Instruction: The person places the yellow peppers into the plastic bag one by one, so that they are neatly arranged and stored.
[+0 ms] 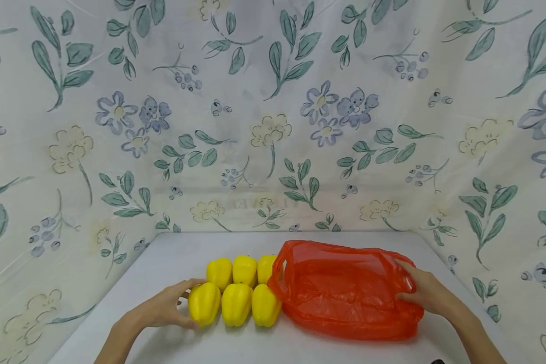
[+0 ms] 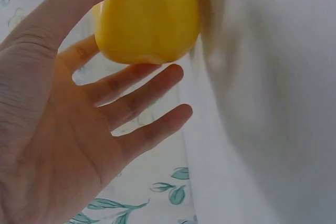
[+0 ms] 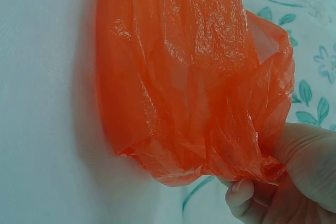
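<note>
Several yellow bell peppers stand in two rows on the white table, left of a red plastic bag (image 1: 341, 288). My left hand (image 1: 170, 306) is at the front-left bell pepper (image 1: 205, 303), thumb on its near side and forefinger behind it. In the left wrist view that bell pepper (image 2: 149, 19) sits between thumb and forefinger, the other fingers spread below it. With my right hand (image 1: 425, 293) I grip the bag's right end. The right wrist view shows the crumpled plastic bag (image 3: 178, 77) pinched between thumb (image 3: 310, 156) and fingers.
Behind the white table (image 1: 177, 247) hangs a flowered curtain (image 1: 273, 151), which also runs along both sides. The bag's left edge overlaps the right-hand bell peppers (image 1: 265, 268). A small dark thing (image 1: 437, 361) shows at the bottom edge.
</note>
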Demonstrator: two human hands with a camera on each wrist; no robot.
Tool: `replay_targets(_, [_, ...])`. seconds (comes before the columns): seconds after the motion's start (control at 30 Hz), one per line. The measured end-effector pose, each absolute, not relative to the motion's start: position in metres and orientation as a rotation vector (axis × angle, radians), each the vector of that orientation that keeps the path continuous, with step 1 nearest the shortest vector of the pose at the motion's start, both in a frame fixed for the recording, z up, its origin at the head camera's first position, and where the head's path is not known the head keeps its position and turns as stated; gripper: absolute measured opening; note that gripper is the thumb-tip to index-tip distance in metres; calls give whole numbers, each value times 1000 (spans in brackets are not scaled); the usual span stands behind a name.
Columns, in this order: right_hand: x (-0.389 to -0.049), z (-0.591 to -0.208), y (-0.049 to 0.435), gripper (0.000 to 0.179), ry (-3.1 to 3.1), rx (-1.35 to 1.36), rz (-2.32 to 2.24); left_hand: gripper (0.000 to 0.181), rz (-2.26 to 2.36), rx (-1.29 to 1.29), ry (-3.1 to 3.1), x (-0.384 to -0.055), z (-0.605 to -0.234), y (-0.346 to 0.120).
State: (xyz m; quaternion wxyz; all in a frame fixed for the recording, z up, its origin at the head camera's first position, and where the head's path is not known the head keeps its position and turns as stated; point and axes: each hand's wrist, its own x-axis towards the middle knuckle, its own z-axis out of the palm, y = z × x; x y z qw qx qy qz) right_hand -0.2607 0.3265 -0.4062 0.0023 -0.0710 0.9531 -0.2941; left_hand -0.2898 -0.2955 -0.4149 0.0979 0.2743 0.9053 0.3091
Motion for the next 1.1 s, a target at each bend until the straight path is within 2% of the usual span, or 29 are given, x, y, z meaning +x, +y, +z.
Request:
replay_targets(0.37, [-260,-409,329,87,3035,-254,-887,88,897,793,2833,-292,-396,-293])
replay_targets(0.83, [-256,-413,327,86,3049,-270,-868,90,963,948,2897,-301,-369,-253])
replay_targets(1.1, [-257,-410,322,87,3050,-245,-864,85,1041,1034,2849,-305,-359,-222])
